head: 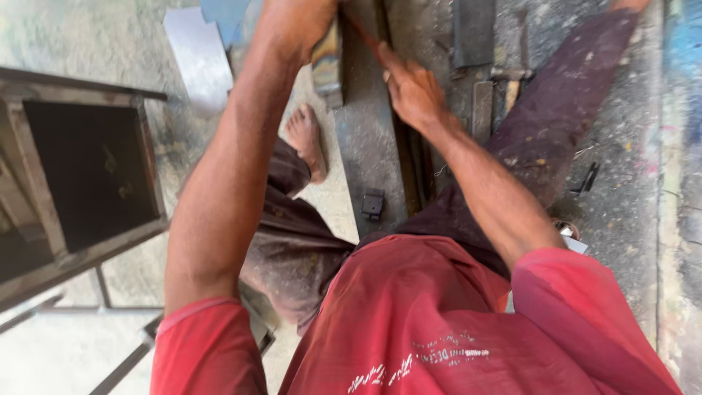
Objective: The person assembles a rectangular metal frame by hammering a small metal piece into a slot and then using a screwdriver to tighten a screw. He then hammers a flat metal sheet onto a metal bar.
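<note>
Red shirt [439, 329] filled the foreground; beyond, the right hand [412, 91] pinched a thin red rod [363, 35] against the steel bar [365, 139], steadying it; the left hand's [292, 22] grip couldn't be told.

Dusty concrete floor [629, 212], open metal frame box [88, 168], daylight.

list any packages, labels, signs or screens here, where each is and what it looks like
No packages, signs or screens in view.
Printed lettering: white, running slantwise across the front of the person's red shirt, at the bottom of the picture.
Nothing with a label shows near the right hand on the grey metal bar.
</note>
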